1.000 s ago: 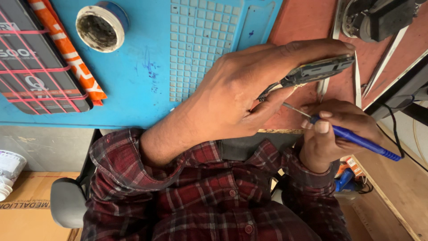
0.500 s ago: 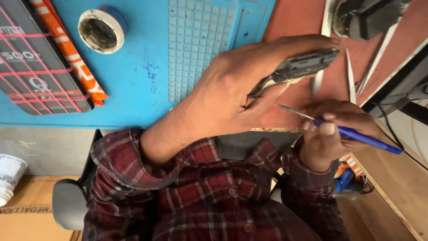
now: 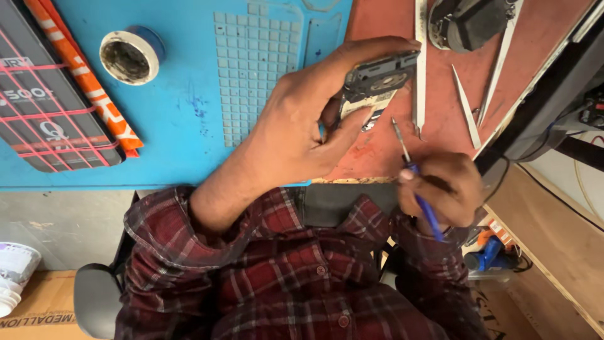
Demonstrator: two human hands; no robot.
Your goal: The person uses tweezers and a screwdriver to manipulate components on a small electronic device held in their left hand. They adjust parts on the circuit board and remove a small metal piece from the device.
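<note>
A small, light and likely fragile phone part [image 3: 375, 85] is clamped by its edges in the left hand [image 3: 308, 126] above the desk [image 3: 390, 157]. At 5 o'clock, right hand [image 3: 440, 192] fingers are closed on a blue screwdriver [image 3: 420, 195].

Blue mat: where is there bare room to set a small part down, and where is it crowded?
Bare: the blue mat between the tape roll, the orange strip and the left hand. Crowded: the red board by the pointed tools, where the left hand holds a phone part and the right hand a screwdriver.
</note>
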